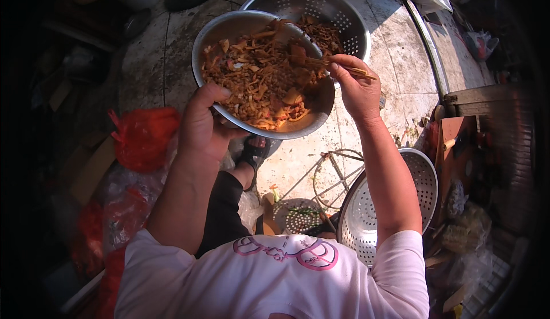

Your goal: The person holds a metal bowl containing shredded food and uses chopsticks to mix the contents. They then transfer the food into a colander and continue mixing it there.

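My left hand point(206, 117) grips the near left rim of a steel bowl point(316, 119), thumb over the edge. Reddish-brown shredded and chopped food point(258, 82) in sauce covers much of the bowl's inside, and the bowl looks tilted. Between the fingers of my right hand point(359, 84) is a pair of wooden chopsticks point(359, 72). Their tips reach in among the food at the bowl's right side, where larger pieces lie. Behind and partly beneath the bowl is a large steel colander point(352, 22), with similar brown food point(326, 35) in it.
A second steel colander point(363, 203) leans by my right forearm. A round metal stand point(339, 173) is on the tiled floor point(399, 74) near my sandalled foot point(253, 155). Red plastic bags point(146, 138) lie at the left. A brown board point(457, 147) leans at the right.
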The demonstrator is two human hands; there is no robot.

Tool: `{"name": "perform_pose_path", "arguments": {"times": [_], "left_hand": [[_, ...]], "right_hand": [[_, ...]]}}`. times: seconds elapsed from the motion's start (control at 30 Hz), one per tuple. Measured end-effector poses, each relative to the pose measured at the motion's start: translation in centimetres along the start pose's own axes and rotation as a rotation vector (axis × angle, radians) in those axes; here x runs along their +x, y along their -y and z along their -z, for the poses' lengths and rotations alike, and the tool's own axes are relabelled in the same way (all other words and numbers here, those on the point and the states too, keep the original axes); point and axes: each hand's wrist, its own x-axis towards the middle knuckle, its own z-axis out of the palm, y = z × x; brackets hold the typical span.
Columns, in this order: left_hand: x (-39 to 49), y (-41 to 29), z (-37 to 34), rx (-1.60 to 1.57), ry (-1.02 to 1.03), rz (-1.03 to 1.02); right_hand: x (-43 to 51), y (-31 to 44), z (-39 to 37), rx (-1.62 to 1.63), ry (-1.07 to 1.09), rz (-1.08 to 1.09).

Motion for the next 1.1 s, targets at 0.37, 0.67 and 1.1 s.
{"name": "perform_pose_path", "arguments": {"times": [0.37,0.67,1.1], "left_hand": [[-0.4,-0.1,0.2,0.029,-0.028,-0.025],[-0.8,0.1,-0.6,0.095,-0.049,-0.154],[-0.2,-0.3,0.2,0.081,-0.032,-0.094]], "right_hand": [[0.4,1.7,0.1,0.244,-0.120,0.028],[-5.1,2.3,1.3,0.057,0.201,-0.113],[-0.5,0.9,1.0,0.176,-0.205,0.010]]}}
